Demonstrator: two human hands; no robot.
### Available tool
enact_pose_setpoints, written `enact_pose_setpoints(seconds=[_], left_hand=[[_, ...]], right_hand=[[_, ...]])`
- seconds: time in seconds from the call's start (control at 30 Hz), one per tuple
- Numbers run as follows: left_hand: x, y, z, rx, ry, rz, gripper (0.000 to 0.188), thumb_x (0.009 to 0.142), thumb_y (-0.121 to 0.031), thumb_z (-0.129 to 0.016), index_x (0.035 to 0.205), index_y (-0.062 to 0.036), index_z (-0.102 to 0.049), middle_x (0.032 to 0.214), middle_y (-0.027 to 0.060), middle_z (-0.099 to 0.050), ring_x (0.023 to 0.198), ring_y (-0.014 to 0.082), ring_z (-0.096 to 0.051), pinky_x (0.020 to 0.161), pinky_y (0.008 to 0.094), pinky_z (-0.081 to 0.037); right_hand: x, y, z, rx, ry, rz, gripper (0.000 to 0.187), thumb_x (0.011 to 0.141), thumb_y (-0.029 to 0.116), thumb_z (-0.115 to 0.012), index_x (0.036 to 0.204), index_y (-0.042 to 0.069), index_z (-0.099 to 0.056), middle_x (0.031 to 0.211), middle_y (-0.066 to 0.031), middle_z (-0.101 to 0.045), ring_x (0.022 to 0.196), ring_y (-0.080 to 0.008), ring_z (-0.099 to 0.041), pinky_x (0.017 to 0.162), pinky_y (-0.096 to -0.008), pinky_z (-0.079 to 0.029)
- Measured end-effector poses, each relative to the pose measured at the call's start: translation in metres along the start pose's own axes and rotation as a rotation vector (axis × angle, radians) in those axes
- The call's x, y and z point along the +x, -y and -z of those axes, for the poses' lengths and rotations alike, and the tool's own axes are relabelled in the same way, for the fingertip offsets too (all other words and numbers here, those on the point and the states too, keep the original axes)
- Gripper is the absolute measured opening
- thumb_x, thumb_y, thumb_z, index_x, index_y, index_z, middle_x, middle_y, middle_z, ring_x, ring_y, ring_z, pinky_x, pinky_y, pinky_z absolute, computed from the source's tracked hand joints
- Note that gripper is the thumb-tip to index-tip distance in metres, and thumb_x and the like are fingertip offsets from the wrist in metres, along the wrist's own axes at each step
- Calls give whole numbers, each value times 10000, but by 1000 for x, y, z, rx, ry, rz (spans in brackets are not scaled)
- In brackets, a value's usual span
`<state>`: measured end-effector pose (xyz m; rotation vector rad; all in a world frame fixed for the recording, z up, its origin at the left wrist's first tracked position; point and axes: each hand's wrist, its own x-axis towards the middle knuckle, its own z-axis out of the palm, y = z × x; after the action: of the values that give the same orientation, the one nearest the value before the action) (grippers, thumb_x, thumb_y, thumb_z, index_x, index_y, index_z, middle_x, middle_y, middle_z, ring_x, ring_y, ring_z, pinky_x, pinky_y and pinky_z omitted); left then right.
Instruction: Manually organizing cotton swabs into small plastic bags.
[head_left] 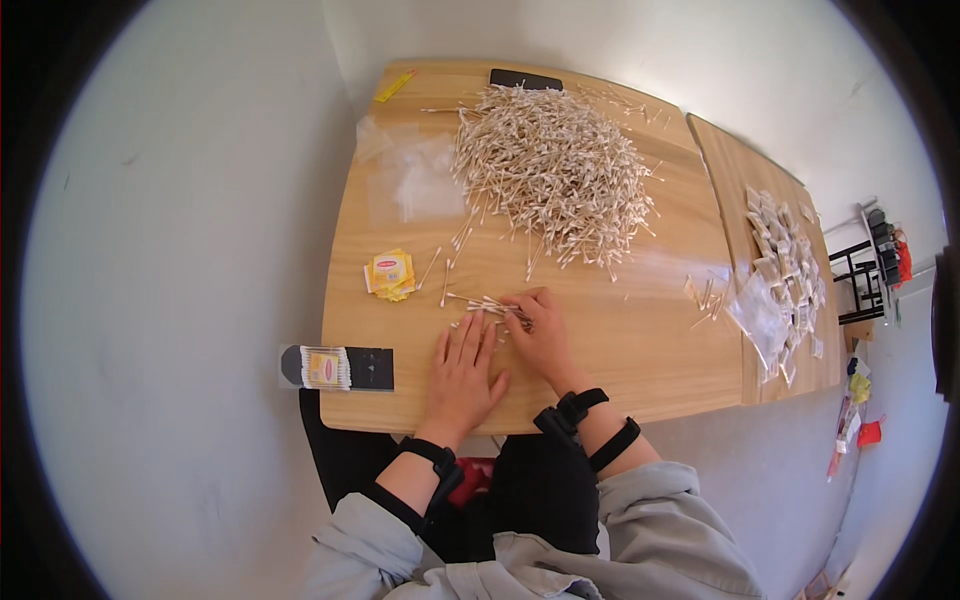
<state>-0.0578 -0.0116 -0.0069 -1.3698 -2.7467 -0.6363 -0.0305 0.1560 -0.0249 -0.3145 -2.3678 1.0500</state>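
My left hand (462,378) lies flat near the table's front edge, fingers stretched out. Its fingertips touch or almost touch a small loose bunch of cotton swabs (478,303). Just right of it, my right hand (543,340) has its fingers curled round the right end of that bunch; how many swabs it grips is hidden. Beyond both hands rises a large heap of cotton swabs (550,170). At the front left corner, a clear pack of swabs with a yellow and white card (325,368) rests on a black strip (372,369).
A stack of yellow cards (390,275) lies left of my hands, with clear plastic bags (425,180) behind it. A few stray swabs (708,298) lie to the right. Many filled packs (785,260) are piled on the adjoining table. A wall (200,250) borders the left side.
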Motion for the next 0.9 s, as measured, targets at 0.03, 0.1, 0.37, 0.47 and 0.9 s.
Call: enact_pose_setpoints(seconds=[0.03,0.1,0.37,0.47,0.9], left_hand=[[-1,0,1,4,3,1,685,839,-371,-601,1403,-44,-393,1503,141,-307,1402,268,-263,1143,468,-189],[0,-1,1,-10,-17,-7,687,825,-338,-623,1400,-41,-394,1494,154,-313,1393,282,-277,1132,470,-203],[-6,-1,-4,-46,-49,43,738,816,-331,-646,1424,-36,-351,1494,163,-291,1381,285,-286,1119,476,-222],[-6,-2,-4,-15,-115,30,778,803,-319,-661,1435,-21,-320,1500,163,-277,1393,290,-269,1130,484,-200],[-2,-2,-3,57,-21,27,696,848,-408,-583,1380,-4,-389,1426,200,-353,1365,336,-292,1152,500,-154]], right_hand=[[0,3,1,66,15,-75,187,796,29,-643,980,45,-677,909,-112,-569,803,-252,-576,674,-343,-484],[3,6,3,198,39,-222,202,752,43,-675,951,67,-688,883,-103,-570,832,-293,-565,709,-387,-467],[-4,12,0,-99,12,32,164,826,43,-621,982,39,-670,904,-116,-569,868,-297,-561,745,-365,-468],[-12,19,4,200,102,-97,236,871,77,-578,1095,24,-627,960,-134,-575,918,-290,-568,808,-366,-462],[15,32,-28,370,93,-327,289,888,210,-619,1123,42,-621,971,-110,-560,964,-207,-581,871,-327,-481]])
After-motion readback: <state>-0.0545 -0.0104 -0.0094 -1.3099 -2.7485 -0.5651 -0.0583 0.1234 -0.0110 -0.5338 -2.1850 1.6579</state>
